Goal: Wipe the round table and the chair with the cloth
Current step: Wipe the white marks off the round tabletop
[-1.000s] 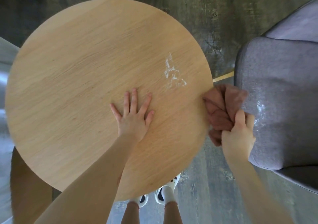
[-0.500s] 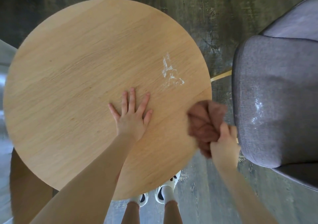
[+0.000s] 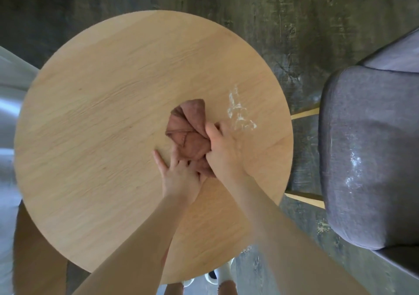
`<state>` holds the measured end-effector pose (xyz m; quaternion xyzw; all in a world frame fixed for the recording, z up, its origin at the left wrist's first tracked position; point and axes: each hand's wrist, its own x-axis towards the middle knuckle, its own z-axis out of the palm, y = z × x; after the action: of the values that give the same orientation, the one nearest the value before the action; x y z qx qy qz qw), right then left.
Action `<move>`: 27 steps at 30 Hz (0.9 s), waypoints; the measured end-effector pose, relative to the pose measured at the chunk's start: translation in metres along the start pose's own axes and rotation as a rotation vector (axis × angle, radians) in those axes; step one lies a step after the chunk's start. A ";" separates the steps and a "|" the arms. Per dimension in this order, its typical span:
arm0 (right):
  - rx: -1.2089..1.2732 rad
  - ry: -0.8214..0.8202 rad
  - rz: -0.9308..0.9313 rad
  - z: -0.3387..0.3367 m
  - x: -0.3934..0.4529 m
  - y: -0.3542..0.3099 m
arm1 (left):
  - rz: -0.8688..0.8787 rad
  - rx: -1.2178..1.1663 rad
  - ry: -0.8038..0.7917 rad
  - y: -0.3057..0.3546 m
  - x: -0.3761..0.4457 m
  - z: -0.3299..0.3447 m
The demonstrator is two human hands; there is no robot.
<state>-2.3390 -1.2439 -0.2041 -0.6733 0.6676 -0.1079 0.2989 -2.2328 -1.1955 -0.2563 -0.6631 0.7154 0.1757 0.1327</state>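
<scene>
The round wooden table fills the middle of the view. A white powdery smear marks its right side. A crumpled brown cloth lies near the table's centre, just left of the smear. My right hand grips the cloth's near right part. My left hand rests flat on the table with its fingertips touching the cloth's near edge. The grey upholstered chair stands to the right of the table, with a white smear on its seat.
The floor is dark and worn, showing behind the table and between table and chair. Wooden chair legs poke out toward the table. My feet in white shoes show below the table's near edge. A pale object sits at far left.
My right hand has carried the cloth from beside the chair leftward onto the table's centre. My left hand now touches the cloth. The view has shifted.
</scene>
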 end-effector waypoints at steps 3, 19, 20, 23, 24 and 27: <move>-0.088 0.051 0.000 -0.006 0.022 0.011 | -0.001 -0.029 0.047 0.003 0.000 -0.005; -0.073 0.551 0.478 -0.087 0.019 0.086 | 0.009 -0.105 -0.023 0.000 -0.001 -0.004; -0.059 0.539 0.384 -0.082 0.023 0.073 | 0.008 -0.104 -0.021 0.000 -0.001 -0.003; 0.013 0.376 0.132 -0.058 0.039 0.031 | -0.003 -0.104 -0.010 0.000 -0.001 -0.003; 0.029 0.318 0.069 -0.049 0.045 0.020 | -0.005 -0.101 -0.007 0.000 -0.001 -0.002; -0.015 0.162 -0.072 -0.023 0.061 -0.005 | 0.002 -0.074 -0.014 0.001 0.000 0.000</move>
<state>-2.3421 -1.3092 -0.1982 -0.6882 0.6658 -0.1676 0.2346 -2.2333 -1.1952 -0.2559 -0.6654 0.7083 0.2067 0.1131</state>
